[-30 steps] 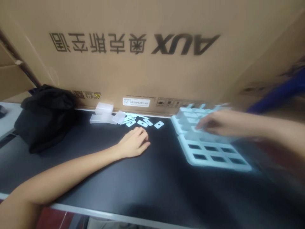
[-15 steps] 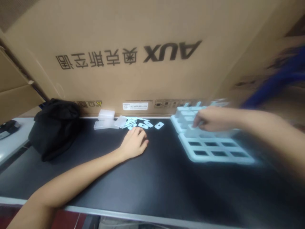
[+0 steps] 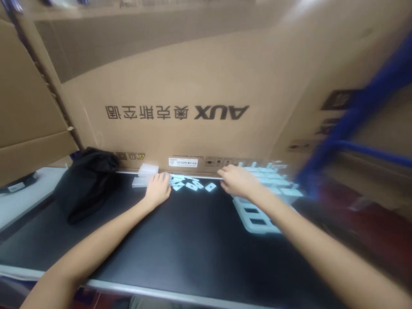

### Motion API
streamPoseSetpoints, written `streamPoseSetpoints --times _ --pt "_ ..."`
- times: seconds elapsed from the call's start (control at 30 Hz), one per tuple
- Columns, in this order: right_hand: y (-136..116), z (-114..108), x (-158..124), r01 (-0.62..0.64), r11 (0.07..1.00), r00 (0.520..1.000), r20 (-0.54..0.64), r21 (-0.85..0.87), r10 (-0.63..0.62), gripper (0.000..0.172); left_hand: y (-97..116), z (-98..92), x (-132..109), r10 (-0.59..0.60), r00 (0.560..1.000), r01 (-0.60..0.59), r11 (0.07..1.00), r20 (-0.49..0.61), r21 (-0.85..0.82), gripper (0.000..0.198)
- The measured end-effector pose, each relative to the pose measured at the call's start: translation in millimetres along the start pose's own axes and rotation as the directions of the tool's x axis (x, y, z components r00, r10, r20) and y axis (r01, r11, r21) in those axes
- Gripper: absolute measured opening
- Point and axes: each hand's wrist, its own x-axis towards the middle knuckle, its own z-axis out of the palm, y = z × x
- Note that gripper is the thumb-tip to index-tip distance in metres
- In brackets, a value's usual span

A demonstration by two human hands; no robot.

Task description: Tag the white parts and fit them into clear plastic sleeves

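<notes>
My left hand [image 3: 157, 189] is at the small translucent plastic boxes [image 3: 148, 169], its fingers curled over the rightmost one, which it mostly covers. Just right of it lies a loose pile of small pale-blue plates with rectangular holes [image 3: 192, 186]; a single one [image 3: 210, 187] sits apart. My right hand [image 3: 238, 180] hovers left of and partly over the pale-blue rack [image 3: 247, 221], fingers loosely bent and apart, with nothing seen in them. Several boxes with upright tabs [image 3: 270, 176] stand in the rack's back rows. My right forearm hides part of its front openings.
A big cardboard box [image 3: 180, 77] with upside-down printing stands behind the black tabletop [image 3: 193, 249]. A black cloth bag [image 3: 86, 184] lies at the left. Blue metal bars [image 3: 350, 116] rise at the right, and another cardboard box [image 3: 32, 94] stands on the left.
My left hand has moved left from the plates onto the translucent boxes. My right hand has left the rack's boxes and moved left. The head view has tilted up.
</notes>
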Motion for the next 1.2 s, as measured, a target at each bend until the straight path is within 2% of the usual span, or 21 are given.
streamPoseSetpoints --times 0.13,0.23,0.37,0.43,0.5,0.57,0.6,0.63,0.7,0.73,0.77,0.87,0.93,1.0,1.1,1.2 --pt "-31.8 39.1 30.1 0.040 0.996 0.997 0.060 0.082 -0.045 0.035 2.2 -2.0 3.5 0.053 0.999 -0.053 0.999 -0.014 -0.006 0.037" --pt "-32.8 59.8 42.2 0.021 0.987 0.997 0.073 0.156 -0.032 0.027 4.7 -3.0 5.9 0.135 0.981 -0.156 0.975 -0.137 -0.156 0.034" --pt "-22.9 66.3 34.8 0.043 0.948 0.999 -0.004 0.317 -0.044 0.017 18.5 0.1 2.7 0.183 0.910 -0.347 0.828 -0.372 -0.441 0.030" --pt "-22.2 65.0 23.8 0.070 0.901 0.996 -0.076 0.428 -0.041 0.019 30.3 1.4 -1.4 0.167 0.892 -0.393 0.745 -0.420 -0.539 0.038" --pt "-27.2 64.8 10.9 0.087 0.844 0.990 -0.142 0.528 -0.014 0.030 41.8 1.9 -5.9 0.149 0.885 -0.414 0.684 -0.441 -0.601 0.049" --pt "-38.0 66.6 -1.8 0.120 0.718 0.975 -0.218 0.686 0.045 0.036 50.0 2.3 -9.3 0.149 0.881 -0.430 0.647 -0.449 -0.630 0.058" --pt "-45.0 67.8 -7.4 0.150 0.592 0.963 -0.253 0.792 0.094 0.036 52.6 2.7 -10.4 0.159 0.884 -0.434 0.631 -0.440 -0.643 0.062" --pt "-52.7 68.8 -12.3 0.184 0.429 0.950 -0.271 0.885 0.153 0.036 54.2 3.4 -11.1 0.178 0.888 -0.438 0.611 -0.424 -0.660 0.065" --pt "-68.3 69.3 -19.3 0.225 0.080 0.939 -0.238 0.971 0.248 0.040 55.5 5.4 -11.3 0.245 0.890 -0.455 0.547 -0.385 -0.703 0.067" --pt "-75.4 68.8 -21.3 0.220 -0.047 0.943 -0.200 0.974 0.266 0.043 55.5 6.4 -11.0 0.287 0.885 -0.465 0.506 -0.367 -0.727 0.068" --pt "-81.7 67.9 -22.3 0.201 -0.121 0.950 -0.163 0.972 0.266 0.045 55.5 7.0 -10.7 0.327 0.877 -0.475 0.468 -0.353 -0.745 0.067" --pt "-94.7 65.9 -22.5 0.171 -0.263 0.956 -0.096 0.950 0.276 0.051 55.9 6.5 -10.4 0.411 0.851 -0.496 0.422 -0.328 -0.758 0.059" --pt "-99.2 66.4 -22.6 0.176 -0.312 0.955 -0.085 0.934 0.286 0.053 57.1 4.3 -11.3 0.442 0.839 -0.509 0.430 -0.318 -0.746 0.055" --pt "-101.7 68.0 -24.2 0.171 -0.328 0.962 -0.085 0.929 0.260 0.054 58.5 2.3 -13.1 0.472 0.833 -0.509 0.449 -0.289 -0.734 0.048" --pt "-104.6 70.3 -27.9 0.137 -0.324 0.980 -0.080 0.936 0.182 0.054 58.7 3.2 -16.3 0.500 0.856 -0.421 0.529 -0.130 -0.737 0.035" --pt "-107.9 71.9 -30.5 0.119 -0.314 0.989 -0.086 0.942 0.118 0.054 55.5 7.4 -18.4 0.498 0.867 -0.329 0.604 0.021 -0.726 0.043"
